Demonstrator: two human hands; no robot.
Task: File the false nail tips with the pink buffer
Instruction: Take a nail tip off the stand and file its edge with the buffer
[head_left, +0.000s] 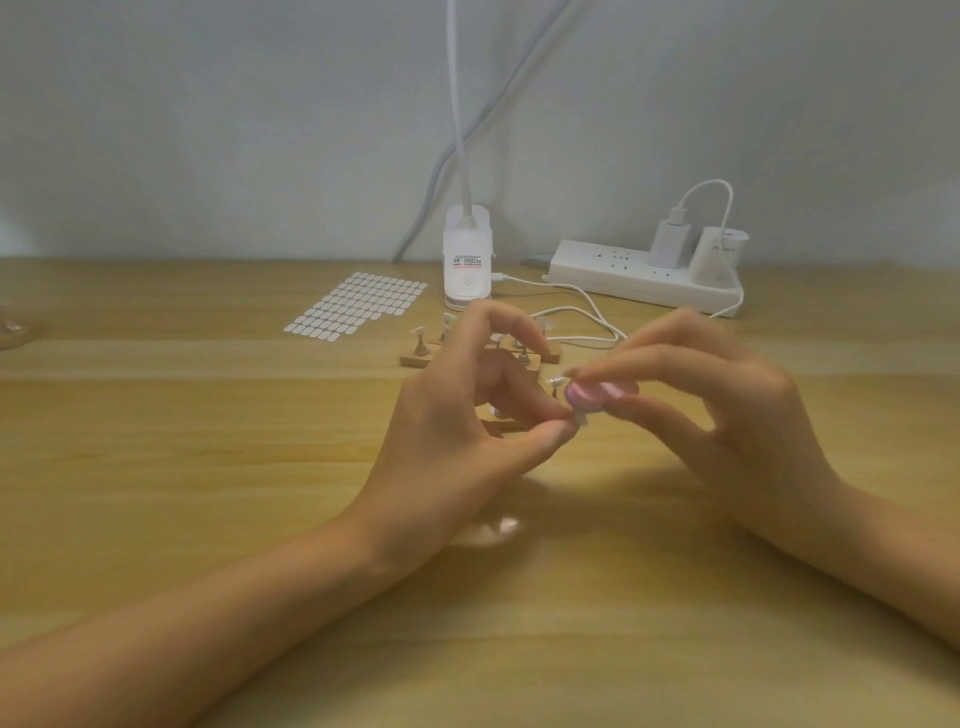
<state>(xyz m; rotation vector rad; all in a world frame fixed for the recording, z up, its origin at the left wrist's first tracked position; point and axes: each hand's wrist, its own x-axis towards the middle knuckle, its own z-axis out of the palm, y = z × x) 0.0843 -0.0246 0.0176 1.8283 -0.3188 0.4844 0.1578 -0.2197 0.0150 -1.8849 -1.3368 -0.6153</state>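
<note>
1. Your left hand (467, 415) pinches one false nail tip (581, 419) between thumb and forefinger. The other fingers are lifted away, I think so that they do not cover the tip.
2. Your right hand (727, 410) grips the pink buffer (597, 396) with curled fingertips. The buffer lies just above the tip and seems to touch it; the blur does not let me be sure.
3. Both hands are raised over the desk (208, 467) and meet between your wrists. Probably this gives a firm hold and a clear look at the edge you file.
4. The wooden stand (415, 358) with the other tips (418, 338) is just behind your left hand, near enough to change tips easily.
5. The sheet of white tabs (358, 304) lies further behind the left hand, and the power strip (644, 280) lies behind the right hand, both out of the way.
</note>
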